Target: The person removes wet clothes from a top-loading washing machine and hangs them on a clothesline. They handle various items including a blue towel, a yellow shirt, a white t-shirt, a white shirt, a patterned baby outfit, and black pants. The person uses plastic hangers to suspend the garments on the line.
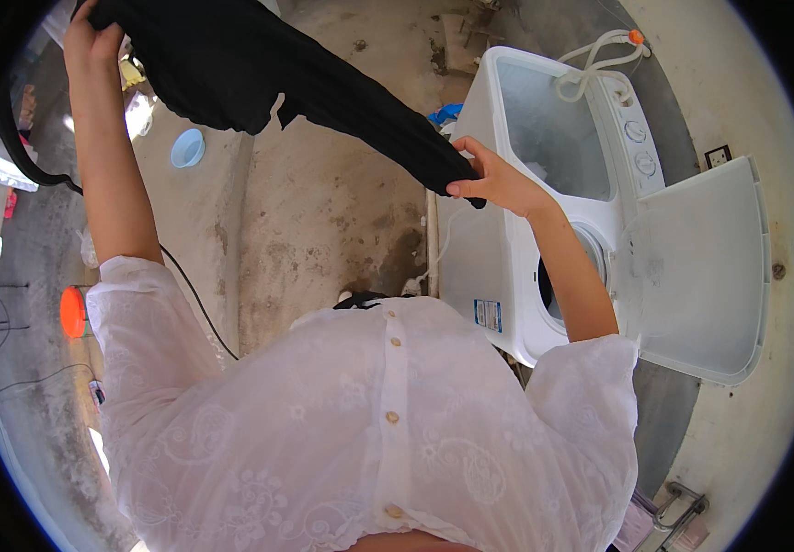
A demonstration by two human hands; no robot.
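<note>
A black garment (pixel 286 76) is stretched between my two raised hands across the upper part of the view. My left hand (pixel 93 34) grips it at the upper left, close to the picture's rim. My right hand (pixel 490 179) pinches the narrow lower end between thumb and fingers. Below and beside my right arm stands a white twin-tub washing machine (pixel 479 255). The translucent lid (pixel 704 269) of its round tub is swung out to the right. Something dark shows inside that round tub, partly hidden by my forearm. The other tub's see-through cover (pixel 555 131) looks closed.
A light blue basin (pixel 188 148) sits on the concrete floor (pixel 321 228). An orange-red round lid or stool top (pixel 74 312) is at the left. A pale hose (pixel 593 65) lies coiled over the washer's back. A wall socket (pixel 718 157) is at the right, and a black cable crosses the left side.
</note>
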